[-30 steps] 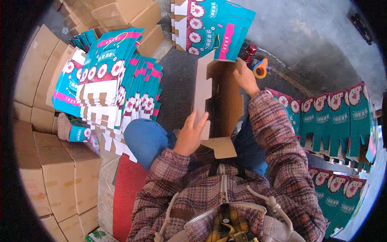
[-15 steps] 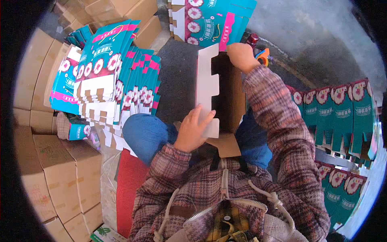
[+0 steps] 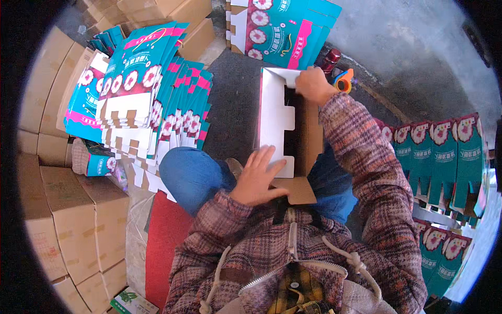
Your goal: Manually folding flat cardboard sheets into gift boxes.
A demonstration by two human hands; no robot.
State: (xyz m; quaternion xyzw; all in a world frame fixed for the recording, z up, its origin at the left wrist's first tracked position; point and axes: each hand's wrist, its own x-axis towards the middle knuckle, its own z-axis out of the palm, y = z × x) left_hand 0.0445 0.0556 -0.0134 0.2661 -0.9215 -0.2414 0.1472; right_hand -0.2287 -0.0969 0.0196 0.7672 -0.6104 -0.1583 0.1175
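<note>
A half-folded carton [image 3: 310, 131] stands between my knees, its hollow facing up, with brown inner walls and a white notched flap along its left side. My right hand [image 3: 315, 85] is closed at the far right corner, fingers bent over the white end flap there. The fingertips' grip is partly hidden. My left hand [image 3: 257, 178] lies spread at the near left corner. Its fingers rest on the white side flap, and its thumb reaches toward the brown near end flap [image 3: 297, 190], which sticks out toward me.
Piles of flat teal-and-pink cartons [image 3: 133, 78] lean at the left, with more flat cartons [image 3: 285, 31] ahead. Folded teal boxes [image 3: 439, 157] stand in rows at the right. Brown cardboard boxes [image 3: 78, 225] are stacked at the left. An orange tape roll [image 3: 343, 82] lies beyond my right hand.
The white end flap at the far end now lies across the corner under my right hand. My left hand has moved toward the near end, its fingers more spread. The view has shifted slightly.
</note>
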